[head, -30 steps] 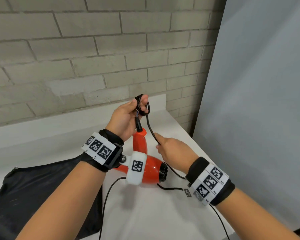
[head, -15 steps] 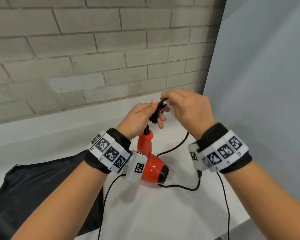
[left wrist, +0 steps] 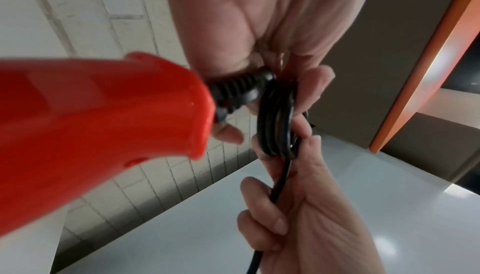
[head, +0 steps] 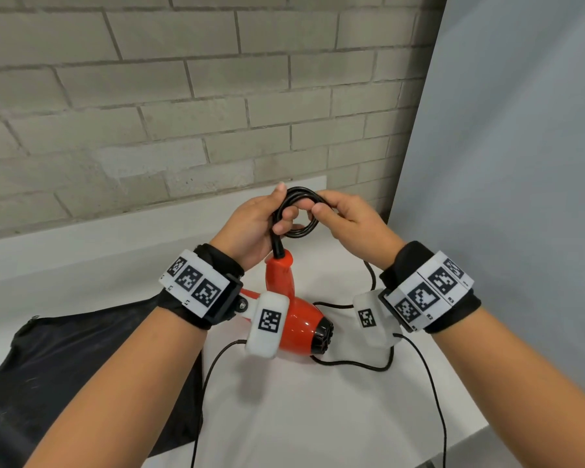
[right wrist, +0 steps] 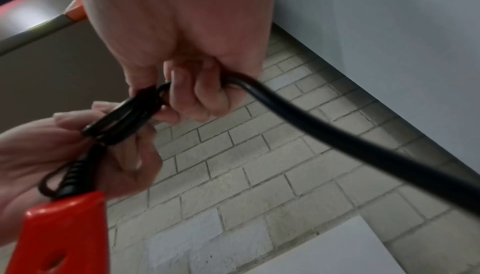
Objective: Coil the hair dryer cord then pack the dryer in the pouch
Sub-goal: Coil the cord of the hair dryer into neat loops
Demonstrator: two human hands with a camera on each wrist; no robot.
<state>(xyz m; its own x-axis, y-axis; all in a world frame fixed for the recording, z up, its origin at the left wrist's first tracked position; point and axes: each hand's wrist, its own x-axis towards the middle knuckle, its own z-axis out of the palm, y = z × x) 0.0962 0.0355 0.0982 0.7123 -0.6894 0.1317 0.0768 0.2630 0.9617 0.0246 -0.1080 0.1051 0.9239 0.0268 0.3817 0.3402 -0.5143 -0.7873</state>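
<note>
A red hair dryer (head: 294, 327) hangs nozzle-down above the white table, its handle (left wrist: 103, 118) pointing up to my left hand (head: 250, 228). That hand holds a small coil of black cord (head: 298, 211) at the handle's end, fingers through the loops (left wrist: 278, 120). My right hand (head: 348, 221) grips the cord (right wrist: 337, 134) right beside the coil, fingers curled round it. The loose cord (head: 368, 366) trails down under the dryer and off the table's front. The black pouch (head: 81, 366) lies flat at the left.
A grey brick wall (head: 183, 113) stands behind the white table (head: 301, 417). A grey panel (head: 520, 163) closes the right side. The table's right front edge (head: 470, 437) is near my right forearm.
My right hand rose from low on the cord to the coil beside my left hand, laying another loop on. The coil has grown larger. The dryer stays held in place.
</note>
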